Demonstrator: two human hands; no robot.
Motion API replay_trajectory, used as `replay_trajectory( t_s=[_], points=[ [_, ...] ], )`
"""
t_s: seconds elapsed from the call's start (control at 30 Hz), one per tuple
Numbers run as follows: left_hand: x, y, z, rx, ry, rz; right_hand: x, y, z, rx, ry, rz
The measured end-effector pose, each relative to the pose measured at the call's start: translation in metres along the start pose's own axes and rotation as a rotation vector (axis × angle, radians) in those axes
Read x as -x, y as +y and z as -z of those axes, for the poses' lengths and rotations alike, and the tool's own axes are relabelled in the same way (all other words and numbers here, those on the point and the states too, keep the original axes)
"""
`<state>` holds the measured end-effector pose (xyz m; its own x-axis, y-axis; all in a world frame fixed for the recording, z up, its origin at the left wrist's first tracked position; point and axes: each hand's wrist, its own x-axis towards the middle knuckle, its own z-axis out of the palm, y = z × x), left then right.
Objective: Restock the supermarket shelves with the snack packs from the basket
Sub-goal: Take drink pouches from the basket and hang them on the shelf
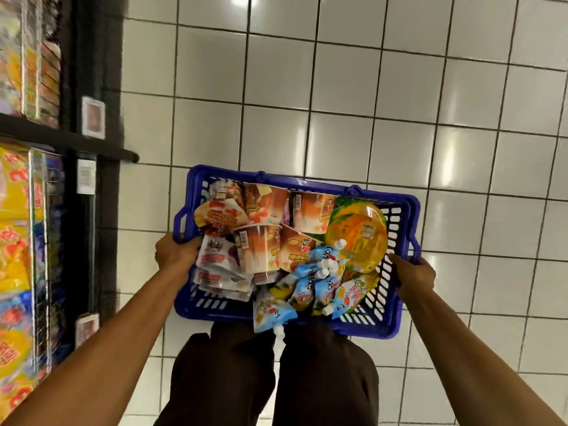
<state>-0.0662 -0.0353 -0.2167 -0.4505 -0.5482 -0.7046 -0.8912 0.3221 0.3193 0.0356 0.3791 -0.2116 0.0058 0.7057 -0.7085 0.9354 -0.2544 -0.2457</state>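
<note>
I hold a blue plastic basket (402, 309) in front of my legs, above the tiled floor. My left hand (173, 252) grips its left rim and my right hand (415, 276) grips its right rim. Inside lie several orange-brown snack cups (264, 247), white snack pouches (216, 262) on the left, a round yellow-orange pack (358, 238) on the right and several light-blue spouted pouches (319, 281). One blue pouch (270, 313) hangs over the near rim.
Dark supermarket shelves (89, 142) run along the left edge, stocked with yellow and orange snack bags (15, 241) and fitted with price labels (86, 175). White floor tiles (338, 87) spread ahead and to the right. My dark trousers (227, 373) show below the basket.
</note>
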Motion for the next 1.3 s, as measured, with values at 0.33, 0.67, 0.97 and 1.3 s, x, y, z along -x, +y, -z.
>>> replay_trajectory(
  t_s=[0.33, 0.67, 0.97, 1.3],
  points=[
    [0.091, 0.058, 0.101, 0.065, 0.071, -0.077, 0.105, -0.051, 0.086, -0.112, 0.099, 0.1],
    [0.265, 0.186, 0.261, 0.134, 0.14, -0.172, 0.28, -0.16, 0.244, -0.19, 0.096, 0.269],
    [0.345, 0.28, 0.307, 0.146, 0.296, -0.121, 0.321, -0.304, 0.311, -0.04, 0.003, 0.471],
    [0.363, 0.363, 0.305, 0.386, 0.437, 0.074, 0.342, -0.506, 0.295, 0.186, -0.143, 0.749]
  ],
)
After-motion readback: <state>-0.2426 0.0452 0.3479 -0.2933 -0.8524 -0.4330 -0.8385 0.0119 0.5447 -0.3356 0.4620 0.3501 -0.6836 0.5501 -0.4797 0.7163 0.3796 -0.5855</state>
